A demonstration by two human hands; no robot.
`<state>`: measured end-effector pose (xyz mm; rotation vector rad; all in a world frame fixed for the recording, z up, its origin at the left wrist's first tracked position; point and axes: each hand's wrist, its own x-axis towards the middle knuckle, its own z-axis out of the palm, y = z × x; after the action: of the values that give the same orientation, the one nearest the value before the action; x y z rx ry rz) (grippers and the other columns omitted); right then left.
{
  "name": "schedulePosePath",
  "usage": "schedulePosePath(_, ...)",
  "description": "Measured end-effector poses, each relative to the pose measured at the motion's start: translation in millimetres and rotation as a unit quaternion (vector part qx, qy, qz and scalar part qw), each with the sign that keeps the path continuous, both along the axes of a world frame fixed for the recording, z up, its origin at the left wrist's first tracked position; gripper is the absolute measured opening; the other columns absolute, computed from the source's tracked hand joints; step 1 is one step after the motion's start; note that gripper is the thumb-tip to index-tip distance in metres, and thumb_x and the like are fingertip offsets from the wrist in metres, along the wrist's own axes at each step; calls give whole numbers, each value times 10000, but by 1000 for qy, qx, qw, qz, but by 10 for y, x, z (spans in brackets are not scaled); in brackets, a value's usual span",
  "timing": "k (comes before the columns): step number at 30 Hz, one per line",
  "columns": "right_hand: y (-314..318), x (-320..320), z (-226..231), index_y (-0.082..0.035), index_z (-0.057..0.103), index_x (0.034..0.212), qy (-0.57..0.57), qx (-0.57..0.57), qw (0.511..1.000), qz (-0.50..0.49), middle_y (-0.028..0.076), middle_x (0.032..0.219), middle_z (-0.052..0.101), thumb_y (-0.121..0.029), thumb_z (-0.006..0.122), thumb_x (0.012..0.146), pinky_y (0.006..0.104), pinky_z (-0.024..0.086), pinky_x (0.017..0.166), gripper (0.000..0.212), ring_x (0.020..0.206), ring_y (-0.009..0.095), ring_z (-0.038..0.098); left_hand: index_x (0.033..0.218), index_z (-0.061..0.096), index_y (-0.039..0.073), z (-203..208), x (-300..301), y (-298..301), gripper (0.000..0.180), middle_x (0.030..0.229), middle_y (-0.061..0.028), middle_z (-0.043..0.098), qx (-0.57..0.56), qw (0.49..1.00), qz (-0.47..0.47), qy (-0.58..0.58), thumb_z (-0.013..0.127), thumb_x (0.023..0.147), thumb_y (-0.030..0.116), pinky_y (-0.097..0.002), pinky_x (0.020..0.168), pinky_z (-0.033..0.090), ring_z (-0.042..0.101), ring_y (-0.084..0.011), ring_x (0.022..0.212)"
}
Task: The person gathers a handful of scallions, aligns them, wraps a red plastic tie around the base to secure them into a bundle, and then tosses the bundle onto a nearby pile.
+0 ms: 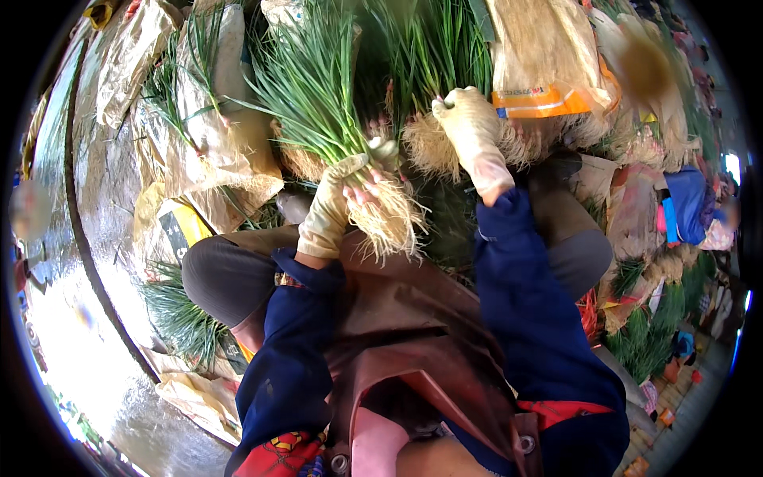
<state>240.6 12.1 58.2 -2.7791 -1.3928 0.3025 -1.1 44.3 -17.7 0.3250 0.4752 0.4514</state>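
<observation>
My left hand (327, 208), in a pale work glove, is wrapped round a bunch of spring onions (318, 103). Its long green leaves point away from me, while the pinkish bulbs and pale stringy roots (389, 216) hang toward my lap. Just to the right, my right hand (469, 127), gloved the same way, is closed at the stem bases of more spring onions (433, 56) lying in a pile. Its fingertips are pressed together on the stems there; how many they hold is hidden. The pile's root ends (431, 147) spread beneath and beside this hand.
A tan woven sack (544, 52) with an orange edge covers onions at the right. Other crumpled sacks (226, 151) lie to the left, with more green bunches (183, 310) by my left knee. A brown apron (405, 310) covers my lap. A dark hose-like line (83, 230) crosses the wet floor.
</observation>
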Motion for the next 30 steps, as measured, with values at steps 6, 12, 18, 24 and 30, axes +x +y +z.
schedulePosePath(6,-620,-687,-131,-87,650,947,-18,104,955,277,58,910,646,-177,678,768,350,510,752,203,839,224,619,1211,522,-72,111,25,-119,398,847,-161,654,-20,999,-39,-21,580,866,116,-238,463,506,624,-192,591)
schedulePosePath(12,-587,-397,-229,-38,626,984,691,319,645,-71,97,1038,659,-319,621,881,348,515,828,299,939,163,624,1194,518,-86,308,140,-199,388,1084,-213,619,-84,986,-14,-142,588,848,73,-368,861,523,641,-296,920)
schedulePosePath(18,-152,-580,-369,-107,640,929,667,193,713,-91,1,703,651,-299,607,905,191,411,403,197,468,60,525,847,626,-49,254,44,-218,272,726,-121,644,25,992,-25,120,610,839,222,-236,386,481,533,-148,408)
schedulePosePath(24,-246,-667,-496,-3,581,945,780,194,560,-199,72,760,630,-131,530,947,248,467,440,138,506,120,533,961,611,-61,158,63,-286,280,770,-122,662,29,994,57,86,627,824,182,-157,368,437,579,-122,462)
schedulePosePath(30,-419,-347,-831,-33,626,1039,211,-13,971,115,148,868,662,-242,568,896,350,524,738,260,786,276,645,1179,491,-92,347,-54,-297,441,1007,-148,614,-14,996,80,-26,619,813,118,-284,619,573,642,-194,813)
